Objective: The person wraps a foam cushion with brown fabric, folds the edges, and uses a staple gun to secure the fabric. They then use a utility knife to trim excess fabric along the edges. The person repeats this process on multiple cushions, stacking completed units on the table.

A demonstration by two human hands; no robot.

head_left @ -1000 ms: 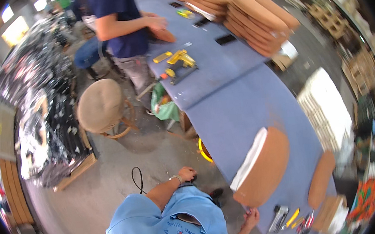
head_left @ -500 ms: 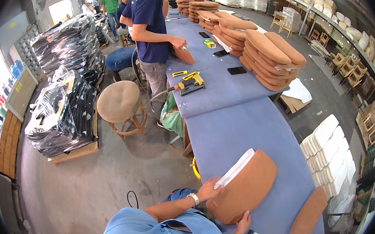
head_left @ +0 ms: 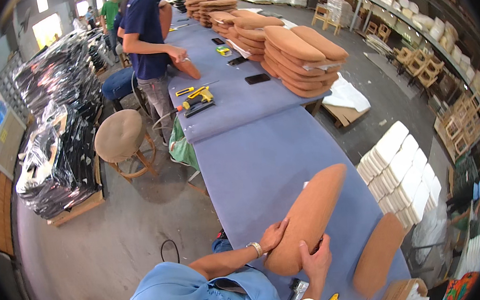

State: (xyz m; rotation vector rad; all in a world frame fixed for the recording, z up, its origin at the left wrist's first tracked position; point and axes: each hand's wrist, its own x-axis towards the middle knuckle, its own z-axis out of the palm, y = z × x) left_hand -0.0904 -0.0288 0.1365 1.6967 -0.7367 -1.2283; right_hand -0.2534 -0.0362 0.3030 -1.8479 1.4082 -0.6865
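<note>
Head view, items as they lie:

1. Upholstered seat pad (head_left: 309, 215), tan-orange, long and rounded. It rests on the blue-grey covered workbench (head_left: 258, 160) at your end, its near end under your hands, its far end pointing up the bench.
2. Your left hand (head_left: 274, 235), watch at the wrist. It lies flat against the near left edge of the pad, fingers spread along it; pressing on it, not curled round it.
3. Your right hand (head_left: 316, 262). It clasps the near end of the pad, thumb on top, fingers wrapped over the edge.
4. Second seat pad (head_left: 378, 252), same colour, to your right on the bench, apart from the first.
5. Hand tools (head_left: 313, 298) at the bench's near edge, one with a yellow handle, just below your right hand.
6. Yellow power tool (head_left: 197, 99), farther up the bench.
7. Stacks of finished seat pads (head_left: 303, 58), far right of the bench; a dark phone (head_left: 257, 79) just beside them.
8. Co-worker in a dark blue shirt (head_left: 147, 35), standing at the bench's left side, hands on another pad.
9. Round padded stool (head_left: 120, 136) on the floor, left of the bench.
10. White foam blocks (head_left: 398, 162), stacked on the floor to your right.
</note>
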